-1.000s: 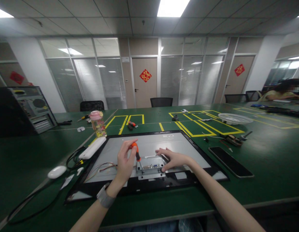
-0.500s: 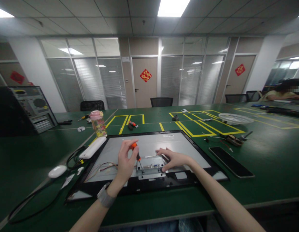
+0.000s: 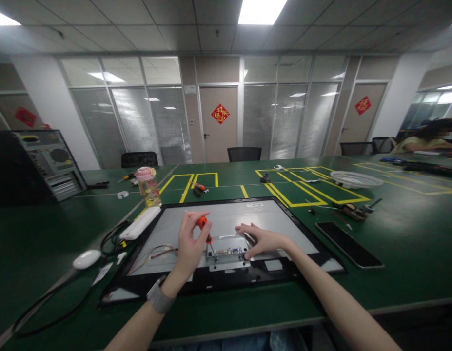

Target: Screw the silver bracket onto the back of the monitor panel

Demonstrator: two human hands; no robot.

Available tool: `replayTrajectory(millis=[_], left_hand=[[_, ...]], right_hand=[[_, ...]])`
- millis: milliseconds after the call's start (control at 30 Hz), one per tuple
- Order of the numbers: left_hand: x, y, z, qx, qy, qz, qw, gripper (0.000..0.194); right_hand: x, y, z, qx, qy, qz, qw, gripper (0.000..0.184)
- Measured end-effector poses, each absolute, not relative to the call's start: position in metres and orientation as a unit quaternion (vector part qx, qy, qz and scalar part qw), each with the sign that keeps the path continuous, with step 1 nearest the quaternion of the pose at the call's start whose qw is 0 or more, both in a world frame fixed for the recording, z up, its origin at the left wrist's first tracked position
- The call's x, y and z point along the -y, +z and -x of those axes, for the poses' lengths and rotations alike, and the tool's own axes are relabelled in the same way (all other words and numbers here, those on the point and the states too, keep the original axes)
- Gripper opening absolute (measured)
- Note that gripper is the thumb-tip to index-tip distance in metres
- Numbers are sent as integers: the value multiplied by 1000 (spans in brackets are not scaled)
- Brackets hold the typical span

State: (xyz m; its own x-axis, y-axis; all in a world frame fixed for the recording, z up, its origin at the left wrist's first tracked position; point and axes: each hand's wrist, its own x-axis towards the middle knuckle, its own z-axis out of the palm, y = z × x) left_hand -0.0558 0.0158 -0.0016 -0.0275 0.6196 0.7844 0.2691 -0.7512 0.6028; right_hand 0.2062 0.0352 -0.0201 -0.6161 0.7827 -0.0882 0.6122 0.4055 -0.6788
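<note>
A monitor panel (image 3: 211, 210) with a grey back and black frame lies flat in front of me. On it, near its front edge, sits a metal bracket (image 3: 227, 267) with a row of ports. My left hand (image 3: 188, 246) is closed around the orange and black handle of a screwdriver (image 3: 203, 224). The screwdriver is slightly tilted, its tip down at the bracket's left part. My right hand (image 3: 267, 242) rests over the bracket's right end, fingers spread and thumb at its near side. Thin wires (image 3: 163, 251) run out from the bracket's left side.
A phone (image 3: 348, 244) lies right of the panel. To the left are a white bar-shaped object (image 3: 141, 224), a white mouse (image 3: 87, 260), black cables and a pink-lidded bottle (image 3: 148, 187). An opened computer case (image 3: 39, 163) stands far left. A person (image 3: 425, 139) sits far right.
My left thumb and fingers have shifted slightly on the screwdriver's handle, which has turned a little. The tip stays at the bracket, and my right hand has not moved.
</note>
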Motion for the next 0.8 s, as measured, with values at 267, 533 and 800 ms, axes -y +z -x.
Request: replayTrajectory(millis=[267, 533, 800], left_hand=[[-13, 1, 55, -324, 632, -677, 194, 30], [-16, -3, 57, -315, 637, -690, 137, 21], [-14, 0, 56, -318, 638, -681, 168, 25]], right_hand=[[-34, -19, -205, 826, 344, 428, 128, 89], [-32, -16, -205, 827, 349, 424, 123, 85], [-35, -20, -206, 831, 342, 420, 128, 87]])
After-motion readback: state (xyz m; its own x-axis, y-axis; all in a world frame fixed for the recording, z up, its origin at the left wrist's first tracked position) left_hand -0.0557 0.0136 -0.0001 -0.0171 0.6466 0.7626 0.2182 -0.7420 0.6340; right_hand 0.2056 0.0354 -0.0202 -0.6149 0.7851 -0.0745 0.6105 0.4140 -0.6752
